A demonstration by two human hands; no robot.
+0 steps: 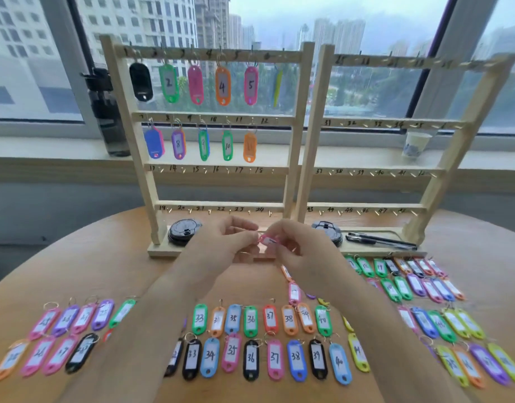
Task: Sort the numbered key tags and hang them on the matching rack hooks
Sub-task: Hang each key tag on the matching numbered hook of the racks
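Both hands meet over the table just in front of the left wooden rack [291,146]. My right hand [297,251] pinches a pink key tag [268,240], and my left hand [224,242] pinches the ring end of that tag. The left rack carries tags on hooks 1 to 6 along the top bar, such as the orange tag 4 [223,86], and on hooks 7 to 11 along the second bar, ending with an orange tag [249,147]. The right rack [451,158], numbered from 25, has bare hooks. Several numbered tags lie in rows on the table, among them a green 33 [199,319].
Two black round lids [183,230] sit on the rack bases, with black pens [380,240] on the right base. A dark bottle [108,112] and a paper cup [414,144] stand on the window sill. The round wooden table [82,257] curves away at the left.
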